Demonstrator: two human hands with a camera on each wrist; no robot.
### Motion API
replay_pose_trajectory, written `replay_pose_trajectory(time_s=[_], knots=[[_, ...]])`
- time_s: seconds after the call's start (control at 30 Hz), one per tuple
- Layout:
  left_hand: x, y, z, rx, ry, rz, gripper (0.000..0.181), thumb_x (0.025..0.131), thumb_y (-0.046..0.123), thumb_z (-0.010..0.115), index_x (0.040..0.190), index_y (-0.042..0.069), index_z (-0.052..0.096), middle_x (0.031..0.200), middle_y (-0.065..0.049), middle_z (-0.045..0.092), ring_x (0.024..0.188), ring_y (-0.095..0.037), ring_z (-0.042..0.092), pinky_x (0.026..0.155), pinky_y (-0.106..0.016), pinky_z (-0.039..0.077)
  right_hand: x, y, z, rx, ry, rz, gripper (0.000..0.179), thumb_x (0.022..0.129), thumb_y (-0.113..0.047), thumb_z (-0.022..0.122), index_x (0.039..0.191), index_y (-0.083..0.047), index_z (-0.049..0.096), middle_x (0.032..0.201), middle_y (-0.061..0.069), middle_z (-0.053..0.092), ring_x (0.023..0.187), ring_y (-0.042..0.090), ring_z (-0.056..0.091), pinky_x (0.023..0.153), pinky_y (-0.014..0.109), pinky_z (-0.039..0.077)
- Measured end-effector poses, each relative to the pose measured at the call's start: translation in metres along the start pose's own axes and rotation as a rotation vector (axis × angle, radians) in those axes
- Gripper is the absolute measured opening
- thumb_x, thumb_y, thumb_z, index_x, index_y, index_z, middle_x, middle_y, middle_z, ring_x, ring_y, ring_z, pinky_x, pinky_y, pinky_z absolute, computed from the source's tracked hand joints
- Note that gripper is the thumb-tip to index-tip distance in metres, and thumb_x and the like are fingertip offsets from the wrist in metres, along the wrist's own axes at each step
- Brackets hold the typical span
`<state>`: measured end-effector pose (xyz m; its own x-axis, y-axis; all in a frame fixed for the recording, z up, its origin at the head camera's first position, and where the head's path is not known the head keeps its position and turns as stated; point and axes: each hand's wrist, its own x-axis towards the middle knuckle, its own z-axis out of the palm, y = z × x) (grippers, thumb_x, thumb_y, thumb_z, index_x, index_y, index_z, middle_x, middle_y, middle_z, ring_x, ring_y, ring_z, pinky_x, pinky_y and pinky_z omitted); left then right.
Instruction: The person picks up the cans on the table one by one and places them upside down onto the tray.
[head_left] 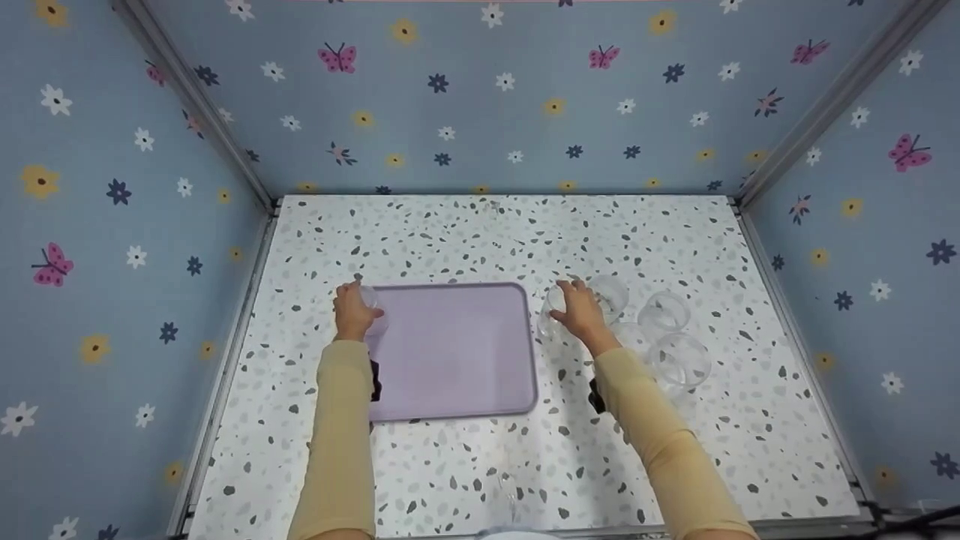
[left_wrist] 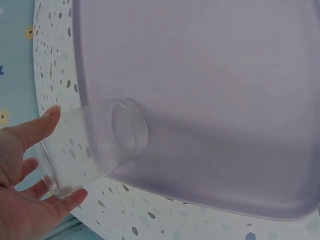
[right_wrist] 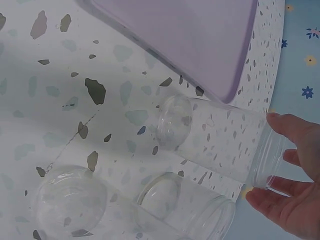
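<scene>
My left hand (head_left: 352, 311) grips a clear jar (left_wrist: 90, 145) around its rim, thumb on one side and fingers on the other. This jar's base overlaps the far left corner of the lilac tray (head_left: 450, 352) in the left wrist view. To the right of the tray, my right hand (head_left: 581, 307) holds a second clear jar (right_wrist: 220, 135) by its rim between thumb and fingers. The second jar's base end is close over the speckled table (right_wrist: 115, 135), beside the tray's edge.
Several more clear jars stand to the right of my right hand, among them one jar (head_left: 664, 311) and a nearer jar (head_left: 679, 360). Flower-printed walls (head_left: 480, 97) enclose the table at the back and sides. A pale rounded thing (head_left: 517, 534) shows at the front edge.
</scene>
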<state>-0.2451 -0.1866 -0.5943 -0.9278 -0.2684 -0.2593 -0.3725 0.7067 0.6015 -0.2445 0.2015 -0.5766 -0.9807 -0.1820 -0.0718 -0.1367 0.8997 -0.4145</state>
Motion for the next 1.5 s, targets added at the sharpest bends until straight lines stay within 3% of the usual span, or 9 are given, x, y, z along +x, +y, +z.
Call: replay_pose_trajectory(time_s=[0.7, 0.97, 1.2, 1.5], knots=[[0.0, 0.002, 0.001, 0.07, -0.025, 0.002, 0.078, 0.073, 0.009, 0.071, 0.136, -0.004, 0.027, 0.133, -0.027, 0.025, 0.119, -0.041, 0.029, 0.095, -0.049, 0.03, -0.002, 0.004, 0.0, 0.008, 0.032, -0.027, 0.055, 0.077, -0.016, 0.069, 0.124, 0.002, 0.046, 0.115, 0.027, 0.045, 0.104, 0.039, 0.046, 0.086, 0.047, 0.039], [-0.002, 0.004, 0.005, 0.093, 0.05, 0.072, 0.085, 0.07, 0.022, 0.075, 0.135, -0.005, 0.027, 0.13, -0.029, 0.028, 0.121, -0.04, 0.026, 0.092, -0.056, 0.028, -0.002, 0.005, -0.006, 0.028, 0.027, -0.019, 0.056, 0.079, -0.018, 0.067, 0.125, 0.003, 0.043, 0.119, 0.027, 0.043, 0.108, 0.039, 0.044, 0.089, 0.047, 0.038], [-0.007, 0.019, 0.006, 0.126, 0.122, 0.137, 0.08, 0.073, 0.03, 0.072, 0.132, -0.007, 0.032, 0.133, -0.027, 0.025, 0.126, -0.037, 0.019, 0.096, -0.057, 0.019, -0.001, 0.003, -0.009, 0.056, 0.045, -0.015, 0.056, 0.079, -0.019, 0.067, 0.125, 0.002, 0.043, 0.119, 0.026, 0.043, 0.108, 0.038, 0.044, 0.09, 0.045, 0.037], [-0.009, 0.036, 0.013, 0.112, 0.175, 0.214, 0.07, 0.078, 0.033, 0.066, 0.131, -0.003, 0.037, 0.135, -0.024, 0.029, 0.128, -0.035, 0.02, 0.101, -0.057, 0.009, -0.001, -0.003, -0.013, 0.092, 0.081, -0.011, 0.057, 0.079, -0.022, 0.066, 0.126, 0.0, 0.044, 0.119, 0.024, 0.045, 0.106, 0.037, 0.046, 0.088, 0.046, 0.039]])
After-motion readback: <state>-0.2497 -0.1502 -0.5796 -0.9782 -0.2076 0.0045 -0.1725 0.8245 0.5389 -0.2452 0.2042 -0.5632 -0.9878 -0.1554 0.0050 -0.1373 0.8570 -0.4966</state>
